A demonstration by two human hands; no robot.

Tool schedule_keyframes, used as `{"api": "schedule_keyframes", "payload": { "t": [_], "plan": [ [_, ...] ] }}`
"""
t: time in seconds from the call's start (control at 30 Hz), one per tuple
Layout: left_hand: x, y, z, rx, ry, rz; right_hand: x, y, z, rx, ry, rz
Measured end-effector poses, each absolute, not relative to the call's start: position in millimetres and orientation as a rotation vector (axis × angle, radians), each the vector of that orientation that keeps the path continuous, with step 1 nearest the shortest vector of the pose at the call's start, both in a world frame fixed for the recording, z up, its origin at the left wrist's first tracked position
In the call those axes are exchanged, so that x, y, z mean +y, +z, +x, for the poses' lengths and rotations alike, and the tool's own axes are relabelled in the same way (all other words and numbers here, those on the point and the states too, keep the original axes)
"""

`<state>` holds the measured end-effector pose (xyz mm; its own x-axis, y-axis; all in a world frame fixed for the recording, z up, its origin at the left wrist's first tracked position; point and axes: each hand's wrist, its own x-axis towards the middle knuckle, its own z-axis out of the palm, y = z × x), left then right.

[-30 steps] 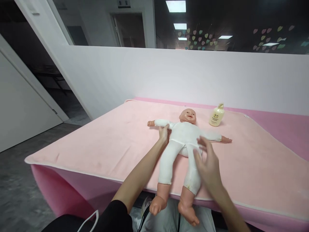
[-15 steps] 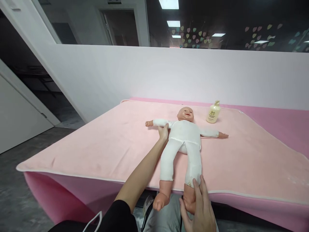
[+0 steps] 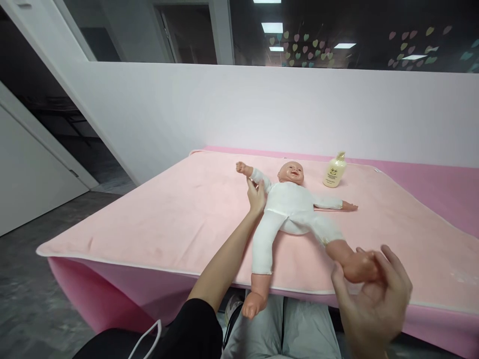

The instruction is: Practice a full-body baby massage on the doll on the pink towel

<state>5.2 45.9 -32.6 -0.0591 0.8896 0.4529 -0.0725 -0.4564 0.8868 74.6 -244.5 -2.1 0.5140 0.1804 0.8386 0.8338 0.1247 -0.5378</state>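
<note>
A baby doll (image 3: 292,199) in a white cloth body lies on its back, its head toward the wall. My left hand (image 3: 256,197) is closed on the doll's arm at the left, which is raised with its small fist up. Some of my left fingers are hidden beneath that arm. With my right hand (image 3: 374,294) I hold the doll's foot (image 3: 361,267) on the right, thumb on one side and fingers on the other. That leg is swung out to the right. The doll's other leg hangs past the table's front edge.
A pale yellow pump bottle (image 3: 334,170) stands right of the doll's head. A pink blanket (image 3: 149,219) with white edging covers the table. Behind rises a white wall (image 3: 239,109) with a window above. My legs are below the front edge.
My right hand has taken hold of the doll's foot and moved that leg outward to the right. My left hand has lifted the doll's other-side arm.
</note>
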Motion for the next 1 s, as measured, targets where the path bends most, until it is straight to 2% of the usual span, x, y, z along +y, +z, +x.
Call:
{"api": "schedule_keyframes", "payload": {
  "t": [0.13,0.23,0.33,0.43,0.6,0.7,0.83,1.0],
  "plan": [
    [42,-28,5,0.750,1.462,1.897,-207,-3,81,-0.987,-0.325,-1.394],
    [44,-27,3,0.625,1.195,2.350,-173,-10,88,-0.971,-0.104,-1.481],
    [45,-25,1,0.645,1.053,2.509,-156,-9,95,-0.979,0.045,-1.515],
    [45,-26,1,0.731,1.141,2.348,-175,-4,91,-0.960,-0.022,-1.541],
    [47,-29,3,0.944,1.378,1.703,-253,-10,54,-0.937,-0.400,-1.489],
    [46,-28,2,1.065,1.445,1.419,-279,-21,37,-0.976,-0.521,-1.533],
    [42,-27,3,0.951,1.432,1.582,-254,-21,45,-1.145,-0.505,-1.491],
    [34,-28,8,0.724,1.228,2.089,-174,-7,78,-1.229,-0.220,-1.634]
  ]
}}
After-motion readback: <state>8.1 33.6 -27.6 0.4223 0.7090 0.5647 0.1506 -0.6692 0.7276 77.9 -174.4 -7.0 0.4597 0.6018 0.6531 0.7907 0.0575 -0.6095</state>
